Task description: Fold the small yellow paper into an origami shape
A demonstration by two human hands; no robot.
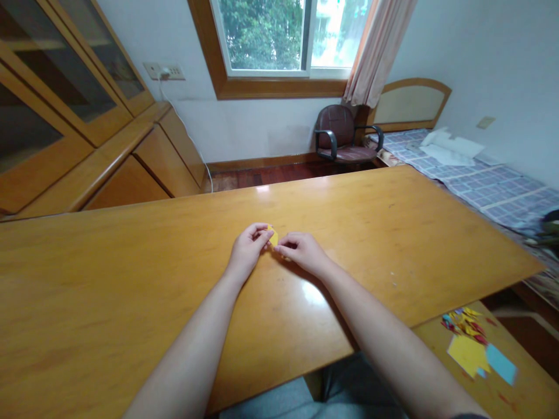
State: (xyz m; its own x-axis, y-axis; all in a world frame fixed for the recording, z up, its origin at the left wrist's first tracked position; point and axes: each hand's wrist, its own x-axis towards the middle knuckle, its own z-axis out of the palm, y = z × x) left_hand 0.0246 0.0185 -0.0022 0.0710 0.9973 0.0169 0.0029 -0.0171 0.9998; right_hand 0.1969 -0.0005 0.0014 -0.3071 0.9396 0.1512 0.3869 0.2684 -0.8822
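A small piece of folded yellow paper [273, 237] is held up just above the wooden table [131, 279]. My left hand [251, 247] grips its left side between thumb and fingers. From the right, my right hand [301, 250] pinches the paper's lower right edge with thumb and forefinger. The fingertips of both hands nearly meet around it, and the paper's exact folded shape is too small to make out.
At the lower right, a lower surface [524, 361] bears several colourful folded paper pieces [465, 326], yellow sheets [469, 355] and a light blue sheet [501, 364]. A chair [336, 131] stands beyond the table, a bed [489, 186] to the right, cabinets [144, 169] to the left.
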